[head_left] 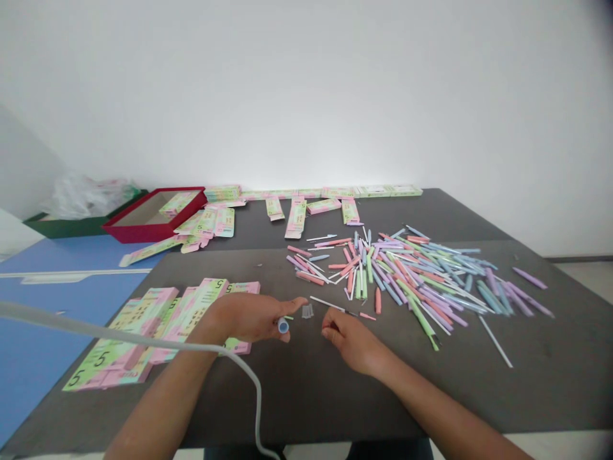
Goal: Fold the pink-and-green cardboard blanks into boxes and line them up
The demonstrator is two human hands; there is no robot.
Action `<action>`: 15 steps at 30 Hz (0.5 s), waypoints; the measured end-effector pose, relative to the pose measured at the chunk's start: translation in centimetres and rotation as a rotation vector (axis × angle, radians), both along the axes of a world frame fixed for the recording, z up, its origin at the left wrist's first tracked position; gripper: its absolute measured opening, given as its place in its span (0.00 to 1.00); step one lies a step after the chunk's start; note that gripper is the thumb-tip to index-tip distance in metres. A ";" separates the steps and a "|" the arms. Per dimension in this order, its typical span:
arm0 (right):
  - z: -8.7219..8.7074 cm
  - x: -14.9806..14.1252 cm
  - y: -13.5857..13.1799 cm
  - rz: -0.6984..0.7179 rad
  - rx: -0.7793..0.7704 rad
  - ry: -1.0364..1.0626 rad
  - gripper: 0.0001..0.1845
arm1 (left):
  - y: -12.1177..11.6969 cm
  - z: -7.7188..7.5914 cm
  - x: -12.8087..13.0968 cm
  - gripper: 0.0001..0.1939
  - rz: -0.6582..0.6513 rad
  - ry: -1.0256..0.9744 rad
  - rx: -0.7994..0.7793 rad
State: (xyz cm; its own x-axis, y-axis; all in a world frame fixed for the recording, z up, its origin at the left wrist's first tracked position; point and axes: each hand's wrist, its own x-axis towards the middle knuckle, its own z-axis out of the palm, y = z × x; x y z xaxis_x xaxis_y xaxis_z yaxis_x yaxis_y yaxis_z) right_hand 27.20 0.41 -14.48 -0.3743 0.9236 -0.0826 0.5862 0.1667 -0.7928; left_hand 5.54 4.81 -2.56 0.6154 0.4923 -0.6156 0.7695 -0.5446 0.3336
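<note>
My left hand [256, 316] is closed around a light blue pen barrel [283, 326], whose round open end faces me; the rest is hidden by my fingers. Its thumb points right, above small clear plastic pieces [307, 311] on the table. Close by on the right, my right hand [352, 338] has its fingers curled in; whatever they hold, if anything, is hidden. Just beyond it lies a white pen refill [328, 303] with a dark end. A short red pen part [378, 300] rests farther right.
Pink, green, blue and purple pen parts with white refills form a wide pile [412, 271] on the right. Printed cartons [158, 319] overlap at left, and more [297, 217] lie along the back. A red box [143, 233] and a green box [62, 227] stand far left. A white cable [191, 347] crosses in front.
</note>
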 end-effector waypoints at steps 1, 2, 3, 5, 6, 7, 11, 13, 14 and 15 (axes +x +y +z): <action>0.0 -0.2 -0.3 0.000 0.012 -0.053 0.02 | 0.0 0.0 0.0 0.39 0.010 0.004 -0.015; 0.0 -0.4 -0.6 0.007 0.026 -0.100 0.01 | -0.1 -0.1 0.1 0.39 0.024 0.009 -0.031; 0.0 -0.7 -0.7 0.018 0.047 -0.142 0.01 | -0.1 -0.1 0.1 0.39 0.032 0.010 -0.046; 0.1 -1.1 -0.9 0.043 0.085 -0.205 0.03 | -0.2 0.0 0.1 0.38 0.026 -0.018 -0.052; 0.1 -1.1 -0.9 0.049 0.096 -0.227 0.04 | -0.3 0.0 0.1 0.37 0.021 -0.030 -0.054; 0.0 -1.1 -0.9 0.046 0.101 -0.245 0.06 | -0.3 0.0 0.1 0.37 0.020 -0.033 -0.053; 0.0 -0.5 -1.2 0.027 0.099 -0.359 0.10 | -0.5 0.3 0.4 0.38 0.042 0.045 -0.032; 0.2 -0.2 -1.4 0.064 0.107 -0.439 0.10 | -0.7 0.3 0.7 0.38 0.047 0.082 -0.019; 0.3 -0.1 -1.4 0.089 0.110 -0.474 0.10 | -0.7 0.3 0.8 0.38 0.042 0.092 -0.013; 0.3 0.0 -1.4 0.111 0.111 -0.503 0.10 | -0.8 0.3 0.8 0.38 0.036 0.097 -0.004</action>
State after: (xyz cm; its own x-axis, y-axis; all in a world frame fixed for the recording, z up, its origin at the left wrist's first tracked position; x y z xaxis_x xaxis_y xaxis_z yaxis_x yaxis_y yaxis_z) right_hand 27.18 -1.04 -14.15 -0.4098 0.8939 -0.1816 0.8640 0.3165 -0.3916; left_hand 6.38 4.03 -2.29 0.5348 0.5100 -0.6737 0.8172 -0.5150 0.2588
